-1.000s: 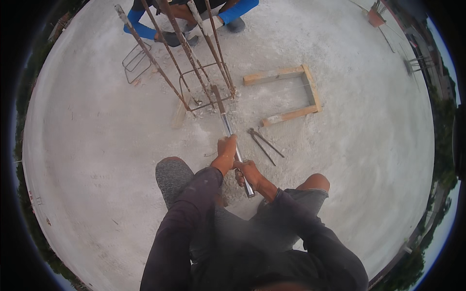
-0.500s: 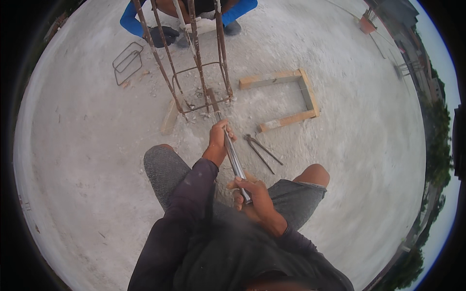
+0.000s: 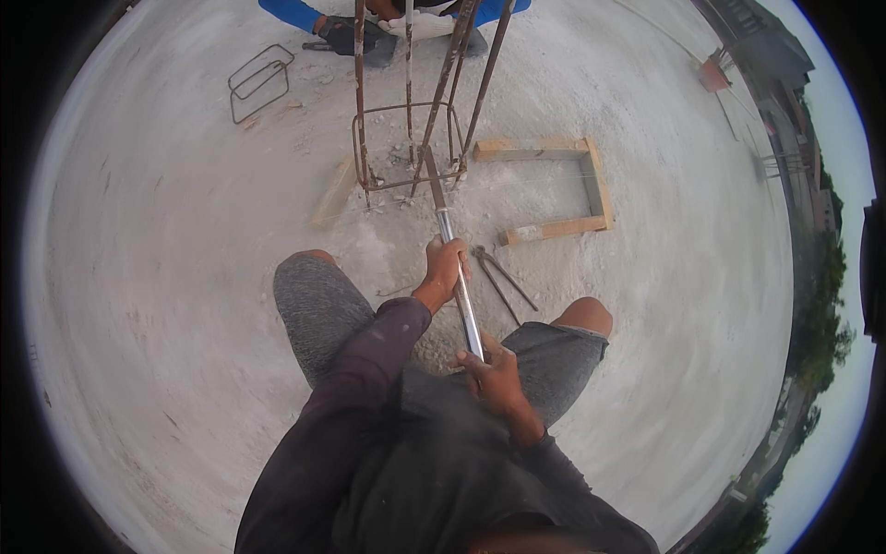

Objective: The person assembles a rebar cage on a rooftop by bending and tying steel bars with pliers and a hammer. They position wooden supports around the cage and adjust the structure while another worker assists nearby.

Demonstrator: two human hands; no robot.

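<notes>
A shiny metal tube (image 3: 468, 319) with a rusty flat bar (image 3: 433, 175) at its far end slants away from my lap. My left hand (image 3: 446, 269) is wrapped round the tube's middle. My right hand (image 3: 498, 377) is closed round its near end, close to my thighs. The rusty end reaches in among the feet of an upright rebar cage (image 3: 360, 97), by one of its front bars; whether it grips that bar I cannot tell. A rectangular stirrup (image 3: 400, 108) rings the cage low down, with broken concrete about its base. Pincers (image 3: 503, 280) lie just right of the tube.
A three-sided timber frame (image 3: 598, 189) lies right of the cage, and a short wood piece (image 3: 334, 194) left of it. Loose wire stirrups (image 3: 261, 83) rest at the far left. Beyond the cage crouches a co-worker with a dark-gloved hand (image 3: 355, 37). Concrete floor (image 3: 166, 277) surrounds us.
My viewpoint has shifted, so the cage and timber frame sit farther right and the bars lean differently. Both hands keep their grip on the tube, which stands straighter in the picture.
</notes>
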